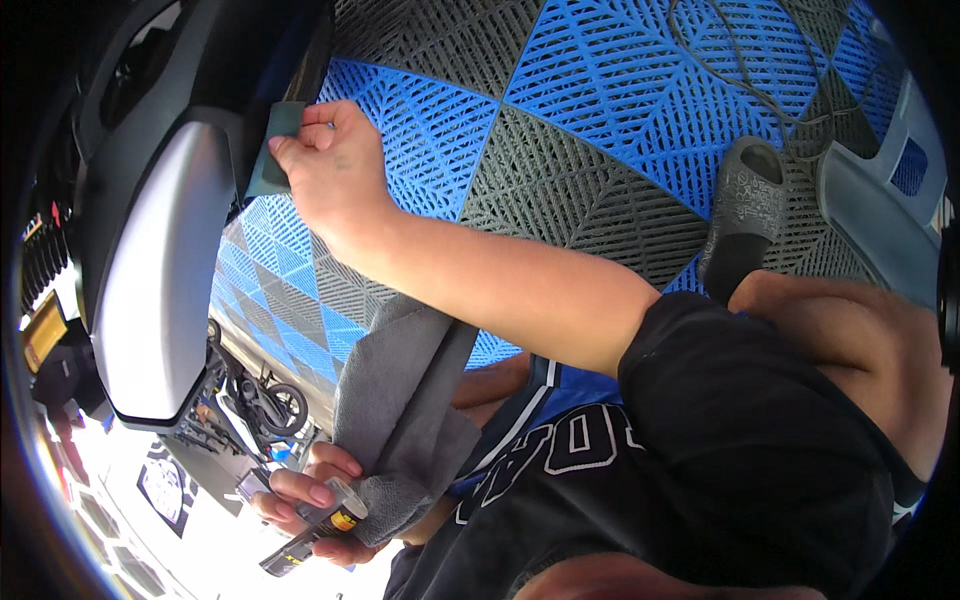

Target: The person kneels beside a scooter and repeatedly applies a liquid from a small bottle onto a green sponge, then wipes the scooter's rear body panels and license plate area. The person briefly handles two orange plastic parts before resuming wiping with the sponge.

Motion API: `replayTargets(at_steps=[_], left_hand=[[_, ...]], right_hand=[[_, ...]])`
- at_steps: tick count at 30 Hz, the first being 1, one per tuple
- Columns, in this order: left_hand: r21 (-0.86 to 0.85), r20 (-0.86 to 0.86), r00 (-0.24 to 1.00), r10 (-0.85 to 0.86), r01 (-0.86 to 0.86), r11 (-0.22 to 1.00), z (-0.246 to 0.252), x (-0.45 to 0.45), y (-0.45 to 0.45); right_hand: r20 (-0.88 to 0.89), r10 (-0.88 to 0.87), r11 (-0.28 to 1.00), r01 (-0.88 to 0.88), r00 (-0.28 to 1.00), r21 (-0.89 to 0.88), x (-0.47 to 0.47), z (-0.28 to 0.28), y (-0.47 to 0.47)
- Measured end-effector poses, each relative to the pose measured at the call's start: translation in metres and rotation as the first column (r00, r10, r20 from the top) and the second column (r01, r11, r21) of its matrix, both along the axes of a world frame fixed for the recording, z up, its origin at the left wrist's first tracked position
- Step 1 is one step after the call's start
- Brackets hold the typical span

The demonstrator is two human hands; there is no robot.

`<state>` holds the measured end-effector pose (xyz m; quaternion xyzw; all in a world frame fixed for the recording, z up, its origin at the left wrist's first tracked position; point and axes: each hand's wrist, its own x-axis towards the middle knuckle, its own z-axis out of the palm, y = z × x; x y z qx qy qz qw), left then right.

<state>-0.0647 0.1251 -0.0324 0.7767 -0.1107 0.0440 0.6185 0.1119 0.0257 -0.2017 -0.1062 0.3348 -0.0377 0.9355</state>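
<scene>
My right hand pinches a thin, dark green flat pad between thumb and fingers. The pad lies against or just beside the edge of a black body panel on what looks like a motorcycle; contact is hard to tell. Below that panel is a glossy silver panel. My left hand, lower in the view, grips a small dark bottle with a clear end and a yellow mark. A grey microfibre towel hangs beside the bottle, and its folds hide part of the left hand and forearm.
Blue and dark grey slatted tiles cover the floor. A thin cable loops across them. My foot in a patterned grey clog stands near a grey plastic stool. A small bike is in the background.
</scene>
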Motion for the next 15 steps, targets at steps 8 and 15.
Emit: replayTargets(at_steps=[8,15], left_hand=[[-0.006,0.011,1.000,0.013,-0.013,1.000,-0.001,-0.002,-0.002],[-0.023,0.050,0.996,0.068,-0.066,0.998,-0.006,-0.003,-0.001]], right_hand=[[-0.104,-0.364,0.889,0.312,0.926,-0.336,0.070,-0.043,-0.073],[0.000,-0.104,0.876,0.091,0.995,-0.474,0.007,0.002,-0.013]])
